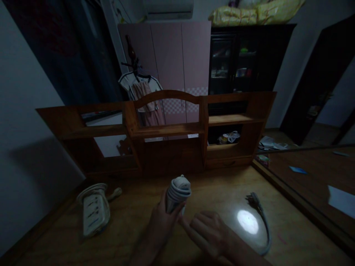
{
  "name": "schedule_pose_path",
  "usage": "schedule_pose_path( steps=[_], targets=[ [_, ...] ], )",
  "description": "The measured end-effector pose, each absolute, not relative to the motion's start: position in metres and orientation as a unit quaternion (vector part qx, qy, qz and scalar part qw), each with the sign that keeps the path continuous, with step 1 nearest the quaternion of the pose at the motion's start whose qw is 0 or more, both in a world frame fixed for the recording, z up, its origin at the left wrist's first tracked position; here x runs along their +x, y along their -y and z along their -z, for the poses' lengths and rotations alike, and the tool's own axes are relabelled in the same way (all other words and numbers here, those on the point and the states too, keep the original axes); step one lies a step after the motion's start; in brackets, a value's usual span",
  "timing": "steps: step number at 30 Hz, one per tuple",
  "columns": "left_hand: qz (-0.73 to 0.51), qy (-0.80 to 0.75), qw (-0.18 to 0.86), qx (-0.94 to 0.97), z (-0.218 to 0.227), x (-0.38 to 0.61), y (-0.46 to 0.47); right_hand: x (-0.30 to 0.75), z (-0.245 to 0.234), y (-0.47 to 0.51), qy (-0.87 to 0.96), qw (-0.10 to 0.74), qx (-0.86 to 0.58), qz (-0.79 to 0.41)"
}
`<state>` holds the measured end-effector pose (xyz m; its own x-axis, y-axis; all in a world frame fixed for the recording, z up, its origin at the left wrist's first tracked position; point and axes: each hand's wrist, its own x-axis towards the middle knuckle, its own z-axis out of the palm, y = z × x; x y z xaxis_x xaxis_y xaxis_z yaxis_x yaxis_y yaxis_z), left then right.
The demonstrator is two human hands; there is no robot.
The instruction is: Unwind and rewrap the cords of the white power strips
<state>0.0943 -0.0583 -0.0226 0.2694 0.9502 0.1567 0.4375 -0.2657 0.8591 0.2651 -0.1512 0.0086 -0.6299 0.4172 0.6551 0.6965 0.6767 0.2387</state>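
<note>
Near the front middle of the desk, my left hand point(163, 218) is closed around a coiled power cord point(179, 190), its pale grey loops wound round a light-coloured body. What that body is, I cannot make out for sure. My right hand point(208, 229) is just to the right, with curled fingers and one digit reaching to the lower side of the bundle. Whatever those fingers hold is hidden. On the desk to the right lies a plug point(253, 200) with dark prongs; its grey cable curves down and passes out of sight by my right forearm.
A white power strip point(95, 216) with its cord round it lies at the left on the wooden desk point(138, 244). A wooden shelf unit point(169, 131) stands along the back. Light glares on the desktop at right. Beyond the right edge, paper point(342, 201) lies on a brown surface.
</note>
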Motion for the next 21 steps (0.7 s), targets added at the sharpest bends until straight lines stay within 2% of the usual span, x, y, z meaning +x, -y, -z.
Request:
schedule_pose_path(
  steps=[9, 14, 21],
  targets=[
    [-0.245, -0.467, 0.204, 0.825, 0.023, 0.087, 0.06, 0.28, -0.013, 0.144, 0.855, 0.298, -0.347, 0.243],
    [-0.221, -0.409, 0.182, 0.867, 0.024, 0.085, 0.062, 0.278, -0.011, 0.14, 0.858, 0.293, -0.358, 0.223],
    [-0.158, -0.471, 0.154, 0.854, 0.024, 0.088, 0.063, 0.272, -0.013, 0.139, 0.86, 0.287, -0.364, 0.212]
  ],
)
